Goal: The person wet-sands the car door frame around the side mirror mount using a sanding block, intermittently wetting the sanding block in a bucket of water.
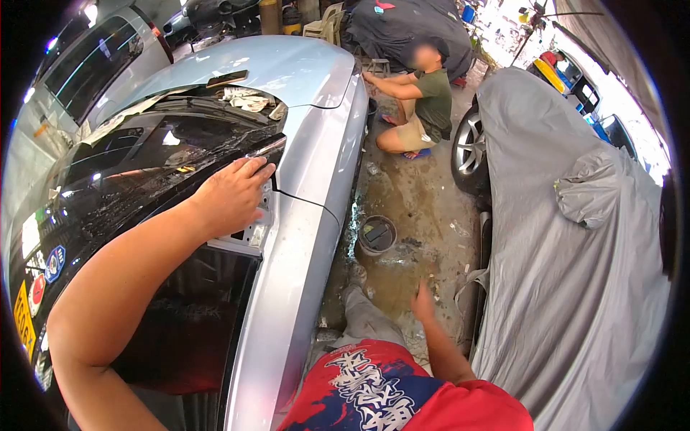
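Note:
My left hand (233,195) lies over the base of the windshield pillar on the silver-blue car (302,208), at the front corner of the side window. Its fingers are stretched out, with the thumb apart below. Just past the fingertips is a dark glossy strip (272,149) at the windshield corner. My right hand (422,302) hangs low over the wet floor, apart from the car. It is small and blurred, so its fingers are hard to make out. A bucket (377,235) with dark block-like things in it stands between the hand and the car.
A person (429,100) crouches by the car's front, arms reaching to its body. Along the right stands a vehicle under a grey cover (532,215), its wheel (469,149) exposed. Papers (248,99) lie at the windshield's base, and a dark flat piece (227,78) on the hood.

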Motion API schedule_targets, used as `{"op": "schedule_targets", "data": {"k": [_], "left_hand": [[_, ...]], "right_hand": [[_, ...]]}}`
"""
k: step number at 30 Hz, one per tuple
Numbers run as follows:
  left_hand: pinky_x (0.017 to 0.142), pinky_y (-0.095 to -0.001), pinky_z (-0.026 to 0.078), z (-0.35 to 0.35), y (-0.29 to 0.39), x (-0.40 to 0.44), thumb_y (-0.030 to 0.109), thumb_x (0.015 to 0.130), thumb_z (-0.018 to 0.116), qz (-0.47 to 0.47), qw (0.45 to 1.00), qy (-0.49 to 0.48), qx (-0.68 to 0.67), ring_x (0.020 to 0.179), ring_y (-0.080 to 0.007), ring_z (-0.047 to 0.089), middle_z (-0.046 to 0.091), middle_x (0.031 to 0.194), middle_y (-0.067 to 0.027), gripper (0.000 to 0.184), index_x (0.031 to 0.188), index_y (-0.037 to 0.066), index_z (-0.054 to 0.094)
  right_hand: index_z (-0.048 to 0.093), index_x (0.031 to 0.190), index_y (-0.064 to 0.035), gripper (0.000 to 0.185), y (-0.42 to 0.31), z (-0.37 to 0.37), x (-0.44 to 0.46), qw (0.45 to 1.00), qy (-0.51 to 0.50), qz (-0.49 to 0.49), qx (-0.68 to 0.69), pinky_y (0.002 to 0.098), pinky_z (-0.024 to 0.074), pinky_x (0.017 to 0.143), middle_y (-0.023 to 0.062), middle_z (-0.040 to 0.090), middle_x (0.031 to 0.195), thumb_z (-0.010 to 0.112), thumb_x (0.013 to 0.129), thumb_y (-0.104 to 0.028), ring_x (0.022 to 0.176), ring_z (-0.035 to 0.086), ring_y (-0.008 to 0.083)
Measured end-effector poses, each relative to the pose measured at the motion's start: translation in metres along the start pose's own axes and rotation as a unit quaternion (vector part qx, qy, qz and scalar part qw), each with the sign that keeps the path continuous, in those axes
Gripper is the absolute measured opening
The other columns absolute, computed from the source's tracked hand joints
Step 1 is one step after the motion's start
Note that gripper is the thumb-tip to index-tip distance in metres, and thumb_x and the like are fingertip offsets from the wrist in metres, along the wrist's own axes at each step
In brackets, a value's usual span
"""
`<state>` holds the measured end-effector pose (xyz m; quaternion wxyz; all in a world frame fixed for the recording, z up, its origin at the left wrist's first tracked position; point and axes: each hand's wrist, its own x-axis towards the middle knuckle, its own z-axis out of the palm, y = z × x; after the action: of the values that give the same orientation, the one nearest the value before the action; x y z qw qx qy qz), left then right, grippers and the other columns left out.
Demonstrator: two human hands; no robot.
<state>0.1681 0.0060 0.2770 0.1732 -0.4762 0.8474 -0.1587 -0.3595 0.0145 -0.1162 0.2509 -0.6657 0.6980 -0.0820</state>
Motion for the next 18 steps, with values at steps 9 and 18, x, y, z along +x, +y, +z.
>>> {"op": "schedule_targets", "data": {"k": [9,18], "left_hand": [[0.125,-0.0439,0.031,-0.008,0.003,0.001,0.041,0.092,0.073,-0.002,1.000,0.002,-0.012,0.149,-0.0301,0.041,0.051,0.158,-0.0162,0.050,0.114,-0.004,0.075],[0.123,-0.0480,0.035,-0.039,0.025,0.003,0.030,0.090,0.073,0.050,0.997,0.054,0.028,0.145,-0.0315,0.046,0.057,0.150,-0.0160,0.040,0.122,0.006,0.071]], "right_hand": [[0.074,0.116,-0.0007,0.045,0.238,0.120,-0.193,0.897,-0.384,0.149,-0.157,0.0515,0.0568,0.091,0.0236,0.074,0.117,0.072,0.088,-0.036,0.108,0.072,0.0381],[0.080,0.099,-0.0088,0.030,0.226,0.100,-0.013,0.968,-0.230,0.010,-0.101,0.0527,0.0585,0.085,0.0206,0.077,0.103,0.065,0.087,-0.031,0.094,0.074,0.0416]]}}
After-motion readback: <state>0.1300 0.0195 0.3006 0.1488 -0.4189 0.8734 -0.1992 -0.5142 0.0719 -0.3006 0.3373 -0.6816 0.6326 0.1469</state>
